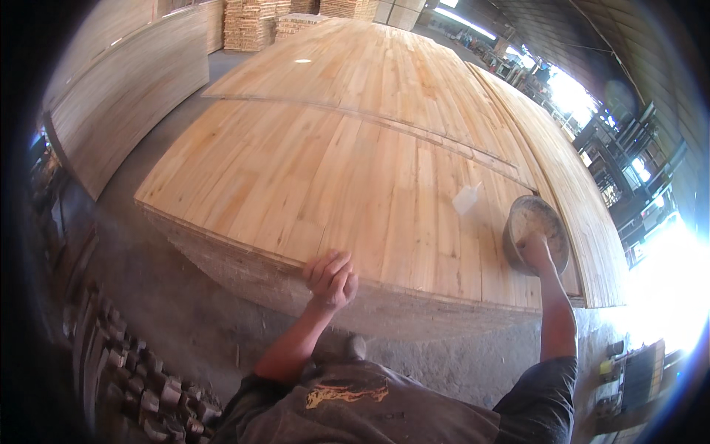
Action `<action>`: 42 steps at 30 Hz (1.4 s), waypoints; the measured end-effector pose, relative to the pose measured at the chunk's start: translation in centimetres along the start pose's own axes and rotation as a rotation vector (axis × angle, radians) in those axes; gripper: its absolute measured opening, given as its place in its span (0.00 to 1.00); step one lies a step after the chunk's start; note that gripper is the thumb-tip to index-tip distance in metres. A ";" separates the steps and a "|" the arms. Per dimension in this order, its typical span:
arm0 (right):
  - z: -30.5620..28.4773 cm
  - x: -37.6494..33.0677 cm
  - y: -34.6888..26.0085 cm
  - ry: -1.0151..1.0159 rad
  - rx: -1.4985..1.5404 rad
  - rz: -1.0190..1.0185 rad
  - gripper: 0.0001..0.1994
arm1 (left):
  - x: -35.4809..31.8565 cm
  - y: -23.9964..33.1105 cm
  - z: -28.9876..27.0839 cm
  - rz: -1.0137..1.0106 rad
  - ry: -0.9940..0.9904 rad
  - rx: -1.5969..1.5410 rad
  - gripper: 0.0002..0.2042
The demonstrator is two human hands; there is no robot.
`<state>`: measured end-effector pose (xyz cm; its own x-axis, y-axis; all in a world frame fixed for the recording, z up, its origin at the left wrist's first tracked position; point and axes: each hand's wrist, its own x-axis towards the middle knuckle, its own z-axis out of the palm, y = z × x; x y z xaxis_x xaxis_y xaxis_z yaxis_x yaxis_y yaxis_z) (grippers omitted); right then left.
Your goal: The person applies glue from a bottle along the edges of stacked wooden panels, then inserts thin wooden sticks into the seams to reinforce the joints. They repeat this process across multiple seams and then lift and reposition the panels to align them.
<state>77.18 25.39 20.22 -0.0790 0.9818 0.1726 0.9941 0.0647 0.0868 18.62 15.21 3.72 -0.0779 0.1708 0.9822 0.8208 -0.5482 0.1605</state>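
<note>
A large pale wooden panel (pixel 296 185), made of many joined strips, lies flat in front of me on top of a stack. My left hand (pixel 333 277) rests by the panel's near edge with its fingers curled in; whatever they may hold is hidden. To the right, a round dark bowl (pixel 512 235) stands on the panel, with a tan, pasty or powdery layer inside. My right hand (pixel 535 250) reaches down into this bowl, and its fingertips cannot be made out. Left of the bowl lies a small whitish translucent flat piece (pixel 466 198).
More panels lie beyond (pixel 355 66) and along the right side (pixel 584 222). A tall board stack (pixel 133 89) stands at left. Wood piles (pixel 248 26) rise at the back. Small wood blocks (pixel 151 399) fill the lower left. Strong light glares at right.
</note>
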 end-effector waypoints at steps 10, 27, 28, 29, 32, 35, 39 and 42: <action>-12.9 1.7 -21.3 0.374 0.827 0.048 0.13 | 0.4 0.5 0.0 -0.013 0.009 0.038 0.05; -3.7 6.6 -42.3 -0.408 0.392 -0.726 0.45 | -1.3 -0.8 0.1 -0.006 0.011 -0.074 0.11; -3.6 7.1 -42.6 -0.312 0.434 -0.711 0.45 | -1.4 -0.9 0.1 -0.013 0.001 -0.070 0.11; -3.6 7.8 -42.9 -0.261 0.401 -0.692 0.45 | -1.5 -1.0 0.1 0.001 0.010 -0.063 0.12; -3.8 7.2 -42.5 -0.167 0.283 -0.988 0.46 | -1.8 -1.1 0.2 0.001 -0.014 -0.034 0.12; -4.9 8.0 -42.0 -0.381 0.304 -1.050 0.43 | -2.0 -1.2 0.2 -0.006 -0.031 -0.045 0.12; -2.5 18.7 -43.0 -0.223 0.379 -0.533 0.41 | -2.3 -1.0 -0.2 -0.027 -0.085 -0.028 0.11; 0.6 19.7 -42.1 -0.124 0.356 -0.696 0.43 | -2.4 -1.0 -0.3 -0.020 -0.079 -0.014 0.11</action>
<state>33.86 42.13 19.34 -0.7034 0.7060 0.0820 0.6847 0.7041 -0.1883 17.76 15.11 1.22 -0.0492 0.2456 0.9681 0.8116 -0.5550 0.1821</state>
